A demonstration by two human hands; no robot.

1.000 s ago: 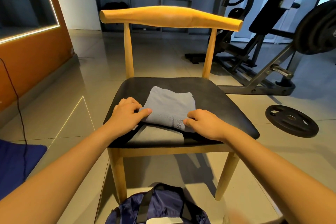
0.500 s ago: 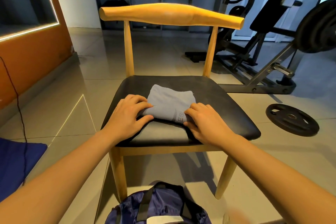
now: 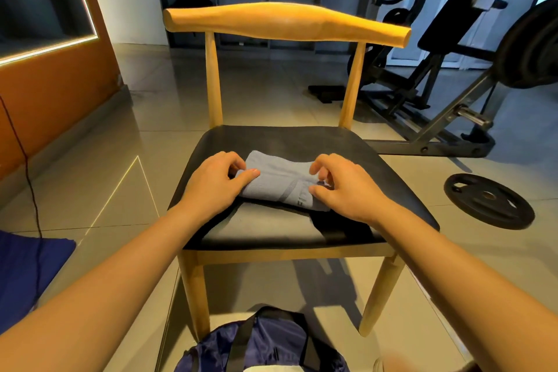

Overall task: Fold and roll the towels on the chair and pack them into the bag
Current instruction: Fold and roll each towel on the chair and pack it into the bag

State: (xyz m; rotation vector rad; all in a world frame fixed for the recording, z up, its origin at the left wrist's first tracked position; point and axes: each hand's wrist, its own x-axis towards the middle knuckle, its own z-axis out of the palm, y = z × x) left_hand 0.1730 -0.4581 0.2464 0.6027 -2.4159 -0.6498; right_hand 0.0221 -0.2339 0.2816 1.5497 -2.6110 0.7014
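Ok so the biggest thing here is the black steel weight machine [image 3: 437,93], way off beyond and to the right of the right hand's fingers. Next is the light wooden chair [image 3: 287,19] with a black padded seat. Both sets of fingers are down on the middle of that seat.

The navy nylon bag [image 3: 271,341] with black straps sits on the floor on the near side of the fingers, between the two forearms. It's cut off by the bottom edge, so I can't say much about it. There's a dark blue mat [image 3: 24,275] well out to the left of the left fingers. A round black iron weight plate [image 3: 489,204] lies flat on the tiles well out to the right of the right fingers.

The grey-blue cloth towel [image 3: 277,181] is on the seat, bunched into a short fat roll lying crosswise, right between the two hands. Some lettering shows near the right thumb, too small to read.

The left hand [image 3: 214,184] grips the left end of the roll, thumb laid on top and the other fingers curled round the far side. The right hand [image 3: 344,187] has the right end, thumb tip pressed against the near side and fingers hooked over the top. Both hands are touching the towel, and the towel rests on the seat.
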